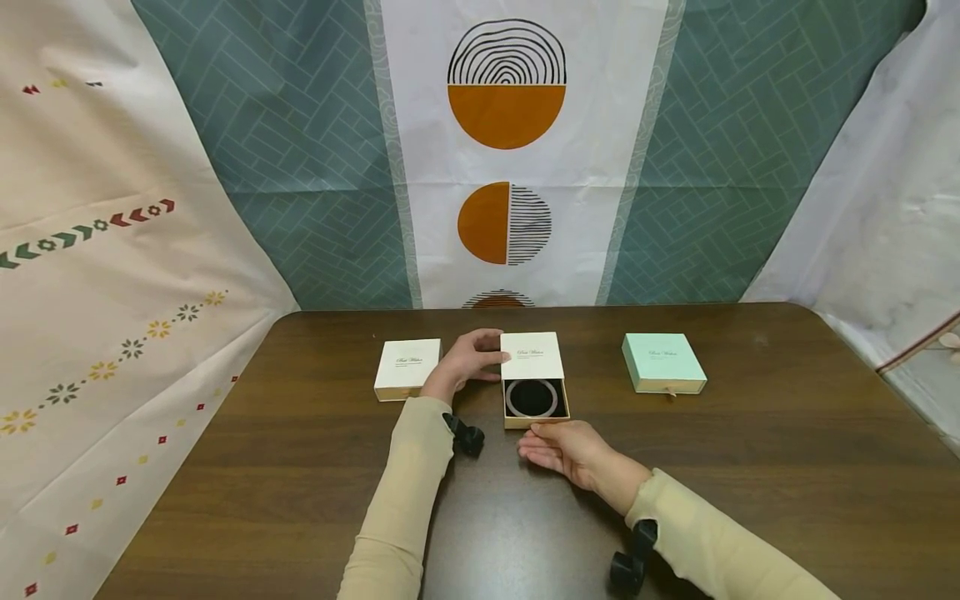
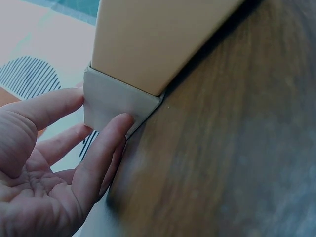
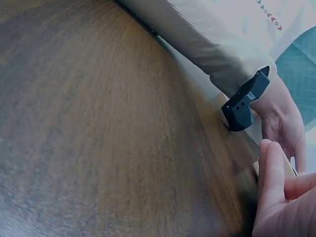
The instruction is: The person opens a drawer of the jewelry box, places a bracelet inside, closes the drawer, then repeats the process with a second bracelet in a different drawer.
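Observation:
A white gift box (image 1: 532,354) with printed lettering on its lid sits near the middle of the table. Its drawer (image 1: 534,422) is slid partway out toward me. Inside, a pale ring-shaped bangle (image 1: 511,400) lies around a round black cushion (image 1: 531,398). My left hand (image 1: 476,357) grips the outer sleeve from its left side, and the left wrist view shows the fingertips (image 2: 124,121) against the sleeve's end. At the drawer's front edge is my right hand (image 1: 567,452), its thumb and fingers pinching there; the fingers partly hide that edge in the right wrist view.
Another white box (image 1: 407,367) stands closed just left of my left hand. A closed mint-green box (image 1: 663,362) with a small pull tab stands to the right. The brown wooden table (image 1: 750,483) ends at a patterned cloth backdrop (image 1: 322,150).

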Demonstrator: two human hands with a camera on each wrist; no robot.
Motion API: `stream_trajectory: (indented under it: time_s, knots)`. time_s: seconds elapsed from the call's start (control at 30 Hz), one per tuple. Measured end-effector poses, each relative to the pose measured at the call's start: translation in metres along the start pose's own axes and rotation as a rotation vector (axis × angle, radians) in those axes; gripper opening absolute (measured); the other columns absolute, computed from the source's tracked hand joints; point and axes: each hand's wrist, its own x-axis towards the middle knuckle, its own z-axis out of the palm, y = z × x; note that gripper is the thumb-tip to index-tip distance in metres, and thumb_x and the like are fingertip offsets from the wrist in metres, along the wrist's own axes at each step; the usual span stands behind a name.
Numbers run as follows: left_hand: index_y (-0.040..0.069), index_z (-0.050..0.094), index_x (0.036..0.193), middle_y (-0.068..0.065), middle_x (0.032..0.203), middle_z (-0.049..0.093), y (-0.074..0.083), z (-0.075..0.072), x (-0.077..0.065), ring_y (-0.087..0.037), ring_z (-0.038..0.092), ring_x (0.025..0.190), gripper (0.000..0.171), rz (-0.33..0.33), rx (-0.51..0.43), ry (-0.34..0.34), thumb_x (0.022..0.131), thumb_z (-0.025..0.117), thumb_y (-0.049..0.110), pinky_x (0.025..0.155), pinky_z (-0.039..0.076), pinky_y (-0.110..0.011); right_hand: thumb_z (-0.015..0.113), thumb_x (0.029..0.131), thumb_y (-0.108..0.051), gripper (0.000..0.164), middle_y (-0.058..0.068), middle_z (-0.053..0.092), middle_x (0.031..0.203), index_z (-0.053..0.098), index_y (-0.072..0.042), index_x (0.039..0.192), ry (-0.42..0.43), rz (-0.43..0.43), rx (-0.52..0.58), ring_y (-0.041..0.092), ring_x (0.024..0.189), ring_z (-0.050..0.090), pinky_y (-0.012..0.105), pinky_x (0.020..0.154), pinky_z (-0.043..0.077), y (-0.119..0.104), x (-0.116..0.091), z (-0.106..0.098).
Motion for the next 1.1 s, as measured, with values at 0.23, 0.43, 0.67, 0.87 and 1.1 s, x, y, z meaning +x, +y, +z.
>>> stream_trajectory:
  time_s: [0.23,0.43,0.67,0.87,1.1]
  knots:
    - [0.007,0.041,0.143,-0.020,0.141,0.044,-0.003,-0.001,0.002,-0.036,0.056,0.116,0.059,0.010,0.011,-0.009,0.089,0.065,0.006,0.079,0.058,-0.040,0.046,0.099,-0.005,0.026,0.006,0.070,0.076,0.051,0.016,0.113,0.015,-0.011,0.001,0.013,0.069,0.069,0.022,0.067,0.058,-0.001,0.003,0.002]
    - [0.007,0.041,0.143,-0.019,0.140,0.046,-0.004,-0.001,0.003,-0.035,0.057,0.116,0.059,0.014,0.016,-0.006,0.089,0.066,0.006,0.077,0.058,-0.040,0.045,0.100,-0.005,0.025,0.007,0.070,0.075,0.053,0.015,0.112,0.045,-0.010,0.003,0.013,0.069,0.069,0.023,0.067,0.058,-0.002,0.009,0.003]
    - [0.007,0.042,0.142,-0.020,0.140,0.046,-0.006,-0.002,0.006,-0.034,0.057,0.115,0.059,0.020,0.016,-0.003,0.089,0.066,0.006,0.077,0.059,-0.039,0.046,0.099,-0.005,0.025,0.007,0.069,0.075,0.052,0.015,0.112,0.042,-0.018,0.008,0.013,0.069,0.069,0.023,0.068,0.058,-0.005,0.011,0.004]
    - [0.007,0.043,0.142,-0.019,0.139,0.046,-0.006,-0.001,0.006,-0.034,0.057,0.115,0.059,0.015,0.014,0.000,0.088,0.067,0.005,0.077,0.059,-0.039,0.046,0.099,-0.005,0.026,0.007,0.069,0.075,0.051,0.016,0.115,0.057,-0.027,0.006,0.013,0.069,0.069,0.023,0.067,0.058,-0.008,0.015,0.004]
    - [0.008,0.044,0.141,-0.019,0.140,0.046,-0.006,-0.001,0.007,-0.034,0.057,0.116,0.058,0.012,0.009,0.003,0.088,0.066,0.006,0.077,0.059,-0.039,0.046,0.100,-0.005,0.027,0.007,0.069,0.074,0.052,0.016,0.115,0.075,-0.027,0.009,0.013,0.068,0.069,0.022,0.067,0.058,-0.010,0.022,0.003]
